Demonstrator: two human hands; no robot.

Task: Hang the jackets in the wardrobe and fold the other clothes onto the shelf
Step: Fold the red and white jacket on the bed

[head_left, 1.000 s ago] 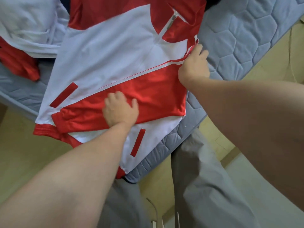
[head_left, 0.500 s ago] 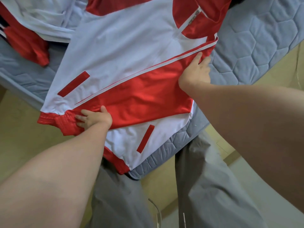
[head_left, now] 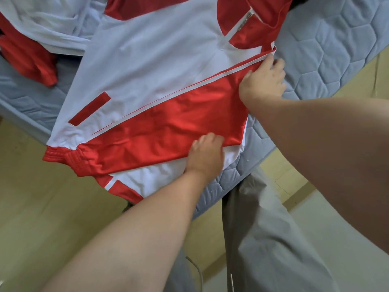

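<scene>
Your track jacket (head_left: pixel 151 60): white body, with red panels at the chest and collar and a white zip tape. Its sleeve (head_left: pixel 168 131): bright glossy red, edged by a white stripe with thin red piping. Pocket strip (head_left: pixel 89 109): red on white. Ribbed hem band (head_left: pixel 61 157): red. Second garment (head_left: pixel 42 22): the same white and red. Mattress (head_left: pixel 328 49): pale blue-grey, quilted in hexagons. Floor (head_left: pixel 31 197): plain yellowish tan. Your trousers (head_left: pixel 273 239): plain grey.
</scene>
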